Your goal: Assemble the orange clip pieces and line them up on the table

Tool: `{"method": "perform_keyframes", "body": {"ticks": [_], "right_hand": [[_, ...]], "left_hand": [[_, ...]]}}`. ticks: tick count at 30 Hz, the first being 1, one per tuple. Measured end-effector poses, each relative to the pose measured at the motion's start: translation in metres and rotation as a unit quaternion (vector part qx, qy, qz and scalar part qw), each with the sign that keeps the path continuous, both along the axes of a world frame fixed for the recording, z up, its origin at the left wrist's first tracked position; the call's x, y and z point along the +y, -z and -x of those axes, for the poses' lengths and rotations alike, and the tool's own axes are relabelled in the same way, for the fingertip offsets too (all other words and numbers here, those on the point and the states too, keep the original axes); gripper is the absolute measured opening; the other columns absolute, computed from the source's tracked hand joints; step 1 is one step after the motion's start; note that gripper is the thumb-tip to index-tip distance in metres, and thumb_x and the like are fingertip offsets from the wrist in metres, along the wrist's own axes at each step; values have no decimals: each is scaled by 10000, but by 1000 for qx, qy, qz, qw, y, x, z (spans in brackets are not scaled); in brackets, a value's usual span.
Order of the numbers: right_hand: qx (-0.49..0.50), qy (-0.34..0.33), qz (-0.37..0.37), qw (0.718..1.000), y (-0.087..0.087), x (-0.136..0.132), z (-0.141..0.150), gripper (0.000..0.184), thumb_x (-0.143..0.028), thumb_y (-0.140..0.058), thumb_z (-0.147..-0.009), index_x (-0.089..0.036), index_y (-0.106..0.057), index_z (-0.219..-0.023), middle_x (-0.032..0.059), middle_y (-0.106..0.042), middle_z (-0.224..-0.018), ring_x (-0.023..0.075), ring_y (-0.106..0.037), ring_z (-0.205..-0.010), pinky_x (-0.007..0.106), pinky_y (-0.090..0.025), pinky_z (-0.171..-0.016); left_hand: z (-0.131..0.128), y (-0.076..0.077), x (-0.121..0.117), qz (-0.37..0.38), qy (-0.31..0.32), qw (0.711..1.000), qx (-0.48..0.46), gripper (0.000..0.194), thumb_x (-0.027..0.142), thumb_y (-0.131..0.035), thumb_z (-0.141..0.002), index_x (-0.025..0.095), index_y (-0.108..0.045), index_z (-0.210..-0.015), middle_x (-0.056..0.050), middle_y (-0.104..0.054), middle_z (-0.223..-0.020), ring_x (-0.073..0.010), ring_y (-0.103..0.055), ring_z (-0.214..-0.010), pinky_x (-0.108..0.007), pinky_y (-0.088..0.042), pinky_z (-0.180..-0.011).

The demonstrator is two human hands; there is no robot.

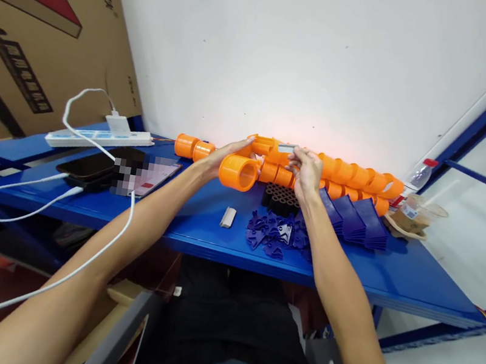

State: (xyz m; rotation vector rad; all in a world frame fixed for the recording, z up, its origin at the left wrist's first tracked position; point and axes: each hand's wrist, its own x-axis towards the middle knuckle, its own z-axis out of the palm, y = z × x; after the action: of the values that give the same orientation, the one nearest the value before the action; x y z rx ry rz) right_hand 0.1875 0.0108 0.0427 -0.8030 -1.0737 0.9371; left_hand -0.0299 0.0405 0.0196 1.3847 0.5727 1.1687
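Hollow orange plastic cylinder point(228, 171) in left hand point(218, 158); small flat grey strip point(286, 148) in right hand point(309, 171).
Cylinder: grasped, hiding most left fingers. Strip: pinched, above and right of cylinder, one end covered by right fingers.

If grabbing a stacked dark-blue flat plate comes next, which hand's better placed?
Right hand, probably: it's nearer the plates, though pinching a small flat grey strip. Left hand is farther off, beside a hollow orange cylinder.
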Motion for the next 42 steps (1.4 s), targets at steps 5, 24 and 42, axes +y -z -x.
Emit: {"method": "perform_keyframes", "body": {"ticks": [5,24,42], "right_hand": [[0,-12,10,1000,-1,-5,8,208,-211,-692,-968,-234,-536,-832,-6,-768,-759,101,-673,-607,188,-552,-546],[-158,69,-90,981,5,-1,9,170,-293,-687,-887,-252,-548,-798,-18,-711,-699,102,-631,-569,201,-493,-497],[-120,-132,-6,984,-7,-5,-5,605,-692,-1001,-601,-260,-729,-926,49,-818,-999,178,-737,-857,255,-598,-629]], "left_hand": [[1,5,3,1,11,999,44,616,838,-676,-903,234,-707,-784,-130,-736,-701,-325,-766,-662,-460,-643,-656],[6,4,4,-28,-6,995,93,675,852,-649,-929,214,-692,-714,-92,-671,-673,-201,-617,-549,-432,-603,-657],[19,-3,4,48,86,994,58,460,650,-633,-1029,220,-757,-919,-32,-636,-665,-194,-618,-556,-366,-551,-621]]}}
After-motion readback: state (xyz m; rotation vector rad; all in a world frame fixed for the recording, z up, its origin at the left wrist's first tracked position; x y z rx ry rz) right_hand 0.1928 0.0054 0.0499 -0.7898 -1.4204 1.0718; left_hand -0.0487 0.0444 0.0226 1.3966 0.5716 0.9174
